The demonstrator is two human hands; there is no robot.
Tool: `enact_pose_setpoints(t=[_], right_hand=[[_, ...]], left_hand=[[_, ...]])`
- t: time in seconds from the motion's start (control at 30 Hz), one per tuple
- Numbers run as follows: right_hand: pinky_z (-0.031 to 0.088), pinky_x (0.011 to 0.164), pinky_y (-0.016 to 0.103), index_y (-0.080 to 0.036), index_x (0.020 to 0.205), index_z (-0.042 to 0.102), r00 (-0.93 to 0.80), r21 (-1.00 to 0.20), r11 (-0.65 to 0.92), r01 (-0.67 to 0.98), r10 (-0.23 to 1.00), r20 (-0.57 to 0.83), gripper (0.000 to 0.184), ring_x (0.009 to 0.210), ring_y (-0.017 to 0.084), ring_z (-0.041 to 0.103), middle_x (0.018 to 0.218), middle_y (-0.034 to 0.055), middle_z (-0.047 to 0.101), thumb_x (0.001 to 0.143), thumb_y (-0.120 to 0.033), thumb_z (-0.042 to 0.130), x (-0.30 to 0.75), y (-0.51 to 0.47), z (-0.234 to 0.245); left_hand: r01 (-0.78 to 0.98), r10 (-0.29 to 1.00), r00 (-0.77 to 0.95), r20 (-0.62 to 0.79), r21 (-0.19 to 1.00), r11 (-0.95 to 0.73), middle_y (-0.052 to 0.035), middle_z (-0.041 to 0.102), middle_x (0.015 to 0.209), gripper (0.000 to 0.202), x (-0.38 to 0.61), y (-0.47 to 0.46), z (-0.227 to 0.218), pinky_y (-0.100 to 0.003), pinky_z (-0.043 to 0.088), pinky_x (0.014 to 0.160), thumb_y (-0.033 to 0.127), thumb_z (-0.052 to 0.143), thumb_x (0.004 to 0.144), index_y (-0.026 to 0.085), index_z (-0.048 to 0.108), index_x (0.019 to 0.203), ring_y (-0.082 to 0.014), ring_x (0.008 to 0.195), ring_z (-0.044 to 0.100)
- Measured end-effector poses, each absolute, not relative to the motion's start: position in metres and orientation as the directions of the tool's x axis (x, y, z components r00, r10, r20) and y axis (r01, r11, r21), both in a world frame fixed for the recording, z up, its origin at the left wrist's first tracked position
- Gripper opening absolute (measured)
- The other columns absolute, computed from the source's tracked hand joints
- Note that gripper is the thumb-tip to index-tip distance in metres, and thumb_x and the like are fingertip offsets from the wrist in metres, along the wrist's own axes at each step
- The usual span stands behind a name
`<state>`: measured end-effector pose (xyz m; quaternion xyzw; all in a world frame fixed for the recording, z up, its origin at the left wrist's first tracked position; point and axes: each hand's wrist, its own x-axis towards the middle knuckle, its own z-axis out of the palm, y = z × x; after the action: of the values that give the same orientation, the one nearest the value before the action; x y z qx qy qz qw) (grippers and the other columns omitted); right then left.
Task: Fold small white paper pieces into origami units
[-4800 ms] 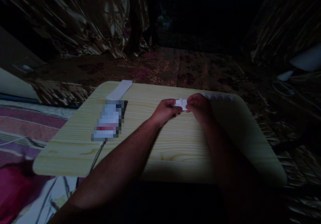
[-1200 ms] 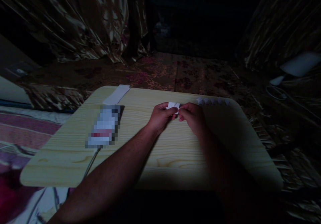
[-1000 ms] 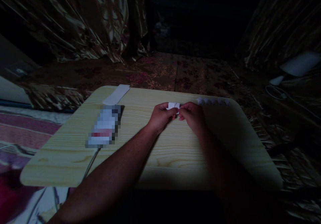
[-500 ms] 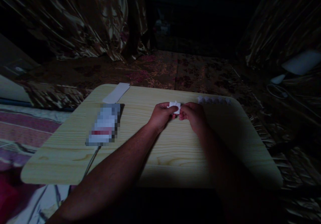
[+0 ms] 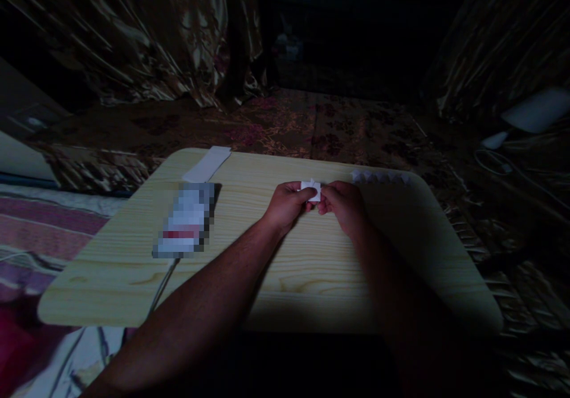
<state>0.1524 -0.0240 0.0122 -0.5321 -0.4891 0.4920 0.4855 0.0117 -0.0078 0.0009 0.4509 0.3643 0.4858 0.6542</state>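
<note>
Over the far middle of the wooden table (image 5: 285, 285), a small white piece of folded paper (image 5: 311, 190) is held between my two hands. My left hand (image 5: 286, 204) grips it from the left, its thumb lying flat across the front. From the right, my right hand (image 5: 342, 204) pinches the paper's edge between thumb and fingers. A small pointed flap sticks up at the paper's top. The fingers behind the paper are partly hidden.
White paper strips (image 5: 208, 164) lie at the table's far left. Nearer stands a blurred-out device, likely a phone (image 5: 184, 220), with a cable (image 5: 162, 288). Several small folded pale pieces (image 5: 380, 177) line the far right edge. A white lamp (image 5: 537, 111) is beyond, right.
</note>
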Motion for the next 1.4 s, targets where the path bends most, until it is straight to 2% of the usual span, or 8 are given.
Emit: enact_pose_setpoints(t=[0.23, 0.47, 0.87, 1.1, 1.23, 1.4], right_hand=[[0.05, 0.044, 0.022, -0.017, 0.064, 0.061, 0.008, -0.994, -0.073, -0.084, 0.997, -0.074, 0.02, 0.045, 0.011, 0.057, 0.053, -0.0008, 0.062, 0.072, -0.034, 0.061, 0.153, -0.022, 0.007], [0.049, 0.044, 0.022, -0.016, 0.065, 0.062, 0.044, -0.989, -0.12, -0.086, 0.991, -0.124, 0.018, 0.046, 0.012, 0.058, 0.052, -0.0002, 0.062, 0.07, -0.034, 0.062, 0.153, -0.022, 0.008], [0.05, 0.047, 0.023, -0.018, 0.066, 0.061, 0.061, -0.996, 0.011, 0.092, 0.998, 0.017, 0.018, 0.048, 0.013, 0.06, 0.055, -0.0004, 0.063, 0.075, -0.034, 0.058, 0.152, -0.022, 0.003], [0.047, 0.046, 0.022, -0.017, 0.065, 0.06, 0.043, -0.995, 0.068, 0.079, 0.996, 0.072, 0.021, 0.046, 0.012, 0.057, 0.052, -0.0009, 0.06, 0.077, -0.034, 0.057, 0.152, -0.023, 0.005], [0.05, 0.049, 0.024, -0.017, 0.077, 0.063, 0.061, -1.0, 0.028, 0.004, 0.998, 0.028, 0.02, 0.049, 0.012, 0.057, 0.058, -0.0022, 0.061, 0.075, -0.037, 0.062, 0.151, -0.024, 0.008], [0.049, 0.054, 0.024, -0.017, 0.081, 0.064, 0.071, -0.986, 0.085, 0.144, 0.993, 0.096, 0.022, 0.05, 0.012, 0.058, 0.056, -0.0027, 0.061, 0.076, -0.038, 0.061, 0.152, -0.025, 0.01]], left_hand=[[-0.277, 0.961, 0.277, -0.017, 0.956, 0.097, -0.0055, 0.066, 0.064, 0.016, 0.011, -0.009, 0.002, -0.023, 0.037, 0.048, 0.027, 0.069, 0.069, 0.011, 0.069, 0.069, -0.009, 0.049, 0.052], [-0.265, 0.964, 0.263, -0.051, 0.956, 0.123, -0.0047, 0.065, 0.062, 0.017, 0.012, -0.008, 0.001, -0.023, 0.036, 0.046, 0.027, 0.072, 0.066, 0.011, 0.069, 0.07, -0.0088, 0.048, 0.051], [-0.255, 0.978, 0.207, 0.001, 0.966, 0.053, -0.0021, 0.062, 0.058, 0.014, 0.014, -0.006, -0.005, -0.022, 0.033, 0.047, 0.025, 0.068, 0.069, 0.011, 0.065, 0.067, -0.0077, 0.047, 0.048], [-0.247, 0.988, 0.147, 0.036, 0.969, 0.001, -0.0011, 0.064, 0.061, 0.017, 0.014, -0.009, -0.001, -0.022, 0.035, 0.048, 0.027, 0.071, 0.067, 0.012, 0.067, 0.073, -0.008, 0.049, 0.049], [-0.205, 0.993, 0.104, 0.046, 0.979, -0.024, 0.0004, 0.063, 0.06, 0.02, 0.013, -0.011, 0.004, -0.021, 0.033, 0.046, 0.029, 0.072, 0.067, 0.012, 0.068, 0.075, -0.0074, 0.048, 0.047], [-0.177, 0.99, 0.126, 0.068, 0.983, -0.045, 0.001, 0.062, 0.06, 0.022, 0.013, -0.013, 0.006, -0.02, 0.033, 0.046, 0.032, 0.073, 0.068, 0.012, 0.069, 0.077, -0.0072, 0.048, 0.046]])
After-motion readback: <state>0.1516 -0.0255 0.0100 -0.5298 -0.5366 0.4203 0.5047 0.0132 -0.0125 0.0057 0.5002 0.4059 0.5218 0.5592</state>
